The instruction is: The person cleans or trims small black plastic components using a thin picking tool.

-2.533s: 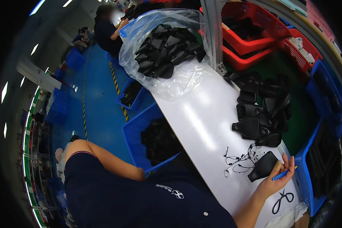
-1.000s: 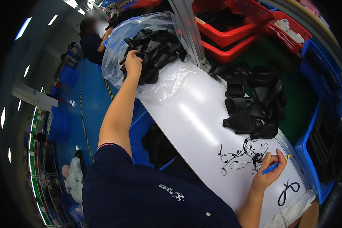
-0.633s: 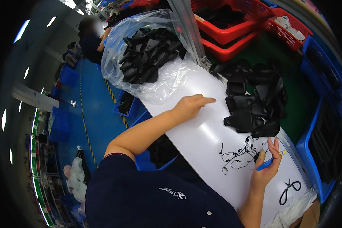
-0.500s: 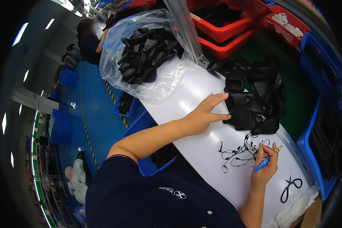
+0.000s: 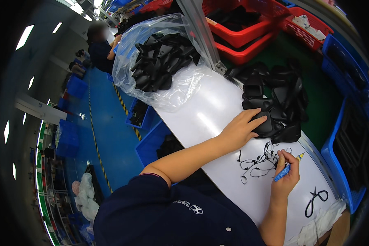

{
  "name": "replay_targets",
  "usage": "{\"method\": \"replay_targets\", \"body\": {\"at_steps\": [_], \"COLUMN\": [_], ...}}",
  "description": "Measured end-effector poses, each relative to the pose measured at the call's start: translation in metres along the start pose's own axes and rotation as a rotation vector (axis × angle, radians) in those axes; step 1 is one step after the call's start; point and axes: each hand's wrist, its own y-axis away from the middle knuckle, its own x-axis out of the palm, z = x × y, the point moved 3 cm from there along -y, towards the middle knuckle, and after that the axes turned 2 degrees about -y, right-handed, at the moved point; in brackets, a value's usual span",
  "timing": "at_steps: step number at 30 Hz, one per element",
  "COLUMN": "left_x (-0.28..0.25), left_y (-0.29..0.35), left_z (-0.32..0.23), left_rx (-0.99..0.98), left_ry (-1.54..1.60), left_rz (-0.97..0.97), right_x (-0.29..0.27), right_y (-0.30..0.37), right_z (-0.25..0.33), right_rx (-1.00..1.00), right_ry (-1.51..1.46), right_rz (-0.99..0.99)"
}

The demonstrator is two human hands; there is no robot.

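My left hand (image 5: 242, 129) lies on the near side of a pile of black moulded plastic parts (image 5: 276, 98). Its fingers are spread over one rounded part (image 5: 265, 128), touching its top. Closer to me, my right hand (image 5: 286, 174) is closed around a slim blue tool with a yellow tip (image 5: 281, 173); its exact kind is not clear. Left of that hand, a tangle of thin black cords with small fittings (image 5: 254, 166) lies on the white tabletop (image 5: 221, 164). Black-handled scissors (image 5: 315, 201) rest to the right of it.
A clear plastic bag (image 5: 123, 78) full of black parts (image 5: 164, 57) stands at the table's far left. Red baskets (image 5: 242, 37) are beyond the metal post (image 5: 199, 33). Blue bins (image 5: 336, 151) line the right side. Crumpled white cloth (image 5: 320, 225) lies at the near right corner.
My left hand has moved right and slightly nearer, from the pile's edge onto one black part. My right hand keeps the blue tool in nearly the same place.
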Motion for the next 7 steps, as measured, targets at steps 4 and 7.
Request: {"method": "replay_targets", "body": {"at_steps": [4, 7], "left_x": [-0.011, -0.031], "left_y": [0.000, 0.001], "left_z": [-0.002, -0.004], "left_rx": [-0.106, -0.323], "left_ry": [0.111, 0.365], "left_rz": [-0.081, -0.111], "right_x": [-0.001, -0.003], "right_y": [-0.001, 0.000], "right_z": [0.003, 0.003], "right_rx": [-0.038, -0.033], "right_ry": [0.046, 0.054], "right_rz": [0.032, 0.040]}}
